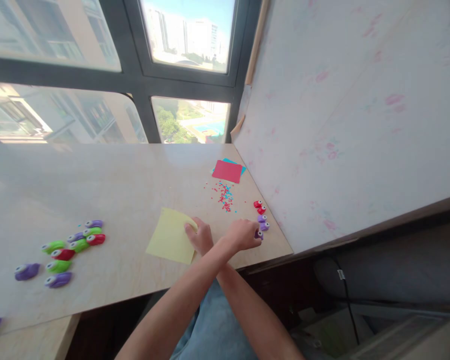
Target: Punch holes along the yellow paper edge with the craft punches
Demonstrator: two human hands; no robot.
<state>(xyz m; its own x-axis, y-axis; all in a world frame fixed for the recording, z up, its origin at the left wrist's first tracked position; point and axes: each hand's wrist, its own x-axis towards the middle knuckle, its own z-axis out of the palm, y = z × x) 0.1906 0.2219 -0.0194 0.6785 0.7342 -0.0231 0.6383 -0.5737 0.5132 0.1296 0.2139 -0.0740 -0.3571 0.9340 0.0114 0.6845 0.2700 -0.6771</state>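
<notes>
Arms crossed at lower centre: the left hand [243,235] closes on a purple paper punch [258,234] in the row by the table's [116,185] right edge, while the right hand's [199,237] fingers press flat, pinning the yellow paper sheet [170,241] in place.

A purple paper punch [258,234] is being gripped at the table's right edge, mostly covered by fingers. 4 more small punches, 2 red [259,206] and 2 purple [263,222], are lying in a row just behind it. A yellow paper sheet [170,242] is being pressed flat nearby.
</notes>
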